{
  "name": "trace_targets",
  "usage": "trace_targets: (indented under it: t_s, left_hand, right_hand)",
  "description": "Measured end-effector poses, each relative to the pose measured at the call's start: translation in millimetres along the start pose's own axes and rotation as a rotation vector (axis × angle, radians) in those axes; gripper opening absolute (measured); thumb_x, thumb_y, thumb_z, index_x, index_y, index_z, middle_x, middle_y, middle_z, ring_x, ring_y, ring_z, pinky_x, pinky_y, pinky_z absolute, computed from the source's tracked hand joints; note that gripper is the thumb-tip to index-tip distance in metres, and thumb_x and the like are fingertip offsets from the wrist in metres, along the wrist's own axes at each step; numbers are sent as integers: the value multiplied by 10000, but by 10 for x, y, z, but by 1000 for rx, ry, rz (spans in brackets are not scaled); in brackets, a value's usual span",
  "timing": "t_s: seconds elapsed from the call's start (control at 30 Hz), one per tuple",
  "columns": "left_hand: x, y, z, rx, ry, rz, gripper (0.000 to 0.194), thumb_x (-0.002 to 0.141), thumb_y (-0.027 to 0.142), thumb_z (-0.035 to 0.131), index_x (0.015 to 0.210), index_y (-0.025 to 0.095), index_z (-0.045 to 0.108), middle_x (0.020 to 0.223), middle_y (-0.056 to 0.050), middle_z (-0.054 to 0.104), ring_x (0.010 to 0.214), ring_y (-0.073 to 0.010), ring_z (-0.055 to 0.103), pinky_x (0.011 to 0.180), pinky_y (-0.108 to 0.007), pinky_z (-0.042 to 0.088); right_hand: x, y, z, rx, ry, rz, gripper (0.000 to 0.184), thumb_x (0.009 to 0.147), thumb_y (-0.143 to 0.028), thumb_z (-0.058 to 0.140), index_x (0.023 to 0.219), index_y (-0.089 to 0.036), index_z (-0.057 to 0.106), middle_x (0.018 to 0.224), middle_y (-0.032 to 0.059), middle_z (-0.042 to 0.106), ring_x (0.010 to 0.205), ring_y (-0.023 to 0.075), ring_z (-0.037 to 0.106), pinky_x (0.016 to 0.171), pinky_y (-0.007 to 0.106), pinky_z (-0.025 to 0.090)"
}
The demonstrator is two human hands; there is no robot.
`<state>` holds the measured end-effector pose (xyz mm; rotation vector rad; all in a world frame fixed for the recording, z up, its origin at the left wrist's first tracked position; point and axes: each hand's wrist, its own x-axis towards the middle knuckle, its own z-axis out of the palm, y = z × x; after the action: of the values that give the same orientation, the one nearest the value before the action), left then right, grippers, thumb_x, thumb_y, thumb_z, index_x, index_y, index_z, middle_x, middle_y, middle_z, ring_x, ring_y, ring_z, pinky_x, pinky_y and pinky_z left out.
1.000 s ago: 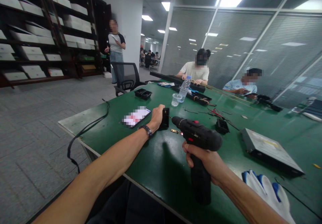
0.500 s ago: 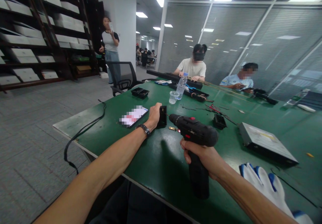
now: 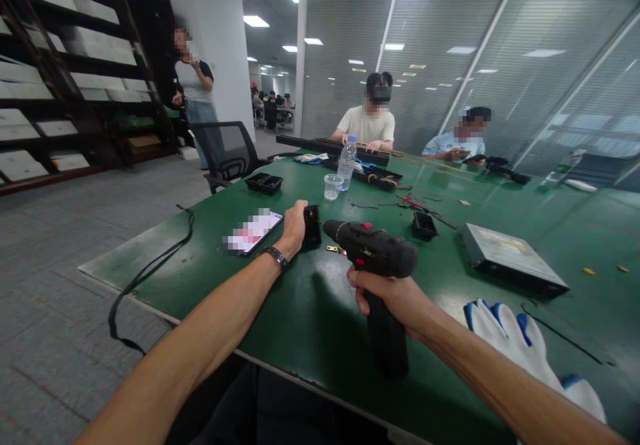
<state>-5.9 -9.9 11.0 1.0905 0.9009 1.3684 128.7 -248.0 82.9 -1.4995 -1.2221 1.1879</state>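
Note:
My right hand (image 3: 383, 288) is wrapped round the grip of a black cordless drill (image 3: 373, 248), its chuck pointing left. In my left hand (image 3: 295, 227) is a small black plastic box (image 3: 313, 227), tipped on its side with its open face toward the drill. The bit's tip lies at or inside that opening; I cannot tell whether it touches the box. A small brass-coloured metal piece (image 3: 333, 249) rests on the green table (image 3: 290, 311) just below the box. Left of my left hand lies a phone (image 3: 254, 233) with its screen lit.
A plastic cup (image 3: 333, 187) and a water bottle (image 3: 347, 163) stand beyond the box. Right of the drill are another black box (image 3: 425, 225), a flat metal case (image 3: 513, 258) and white-blue gloves (image 3: 520, 338). A black strap (image 3: 150, 268) hangs over the left edge. Two people sit opposite.
The whole view has shifted, so everything sits a little further left and higher. Both hands keep their grip, and drill and box hold nearly the same position to each other.

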Motion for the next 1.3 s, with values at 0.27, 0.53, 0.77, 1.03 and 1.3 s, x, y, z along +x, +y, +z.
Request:
trace_targets:
  t_s: [0.27, 0.53, 0.77, 1.03, 1.3]
  left_hand:
    - [28, -23, -13, 7, 1, 15, 399, 890, 595, 643, 699, 273, 505, 640, 37, 496, 586, -158, 460, 546, -302, 364]
    - [57, -80, -15, -7, -15, -76, 437, 914, 653, 621, 758, 246, 596, 710, 11, 598, 623, -172, 549, 599, -296, 419]
    - [22, -27, -13, 13, 5, -23, 398, 914, 598, 620, 716, 265, 528, 661, 31, 512, 604, -162, 473, 575, -299, 377]
    - [6, -3, -6, 9, -11, -55, 404, 932, 600, 612, 729, 257, 547, 676, 18, 554, 620, -170, 513, 598, -300, 403]
    - [20, -22, -11, 20, -8, -37, 387, 922, 595, 606, 734, 262, 551, 675, 25, 552, 627, -175, 527, 607, -305, 411]
  right_hand:
    - [13, 45, -27, 13, -12, -11, 299, 728, -517, 738, 782, -228, 686, 543, 12, 651, 544, 167, 522, 631, 329, 412]
    - [-1, 6, -9, 20, -7, -27, 295, 724, -508, 745, 715, -228, 653, 530, 18, 649, 523, 150, 512, 616, 315, 396]
    - [-16, -19, 7, 60, -7, 6, 289, 706, -493, 766, 737, -220, 678, 522, 12, 653, 499, 141, 499, 571, 299, 364]
    - [-21, -11, 17, 84, -14, -12, 259, 697, -462, 752, 729, -221, 665, 515, 5, 647, 498, 136, 516, 582, 296, 384]
    - [11, 18, -11, 59, -20, -10, 269, 723, -471, 763, 722, -224, 658, 531, 18, 648, 508, 146, 495, 578, 303, 359]
